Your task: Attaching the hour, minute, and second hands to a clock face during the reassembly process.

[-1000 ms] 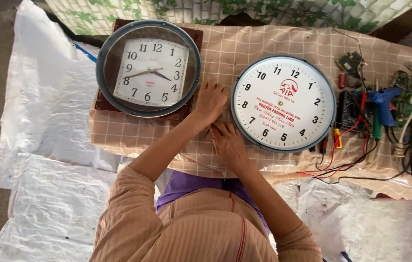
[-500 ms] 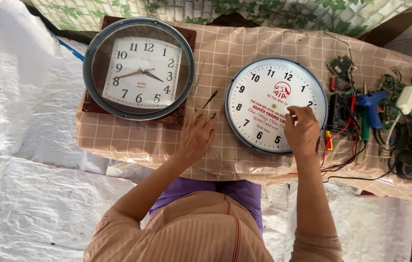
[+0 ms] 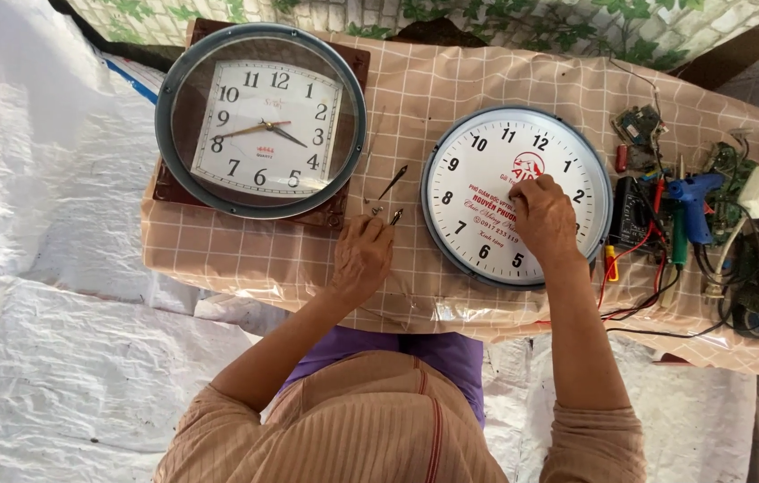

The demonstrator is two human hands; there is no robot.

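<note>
checked counter [image 3: 487,80]: my right hand [image 3: 542,217] has moved onto the round white clock [image 3: 517,196], fingers bunched at its centre; left hand [image 3: 361,257] now rests loosely curled beside the loose clock hands [image 3: 392,182].

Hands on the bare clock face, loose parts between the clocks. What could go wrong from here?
1. The loose clock hand and the small bits by the left hand lie unsecured on the cloth; a nudge may scatter them.
2. The right hand presses the round white clock at its centre, so it might smudge the dial.
</note>
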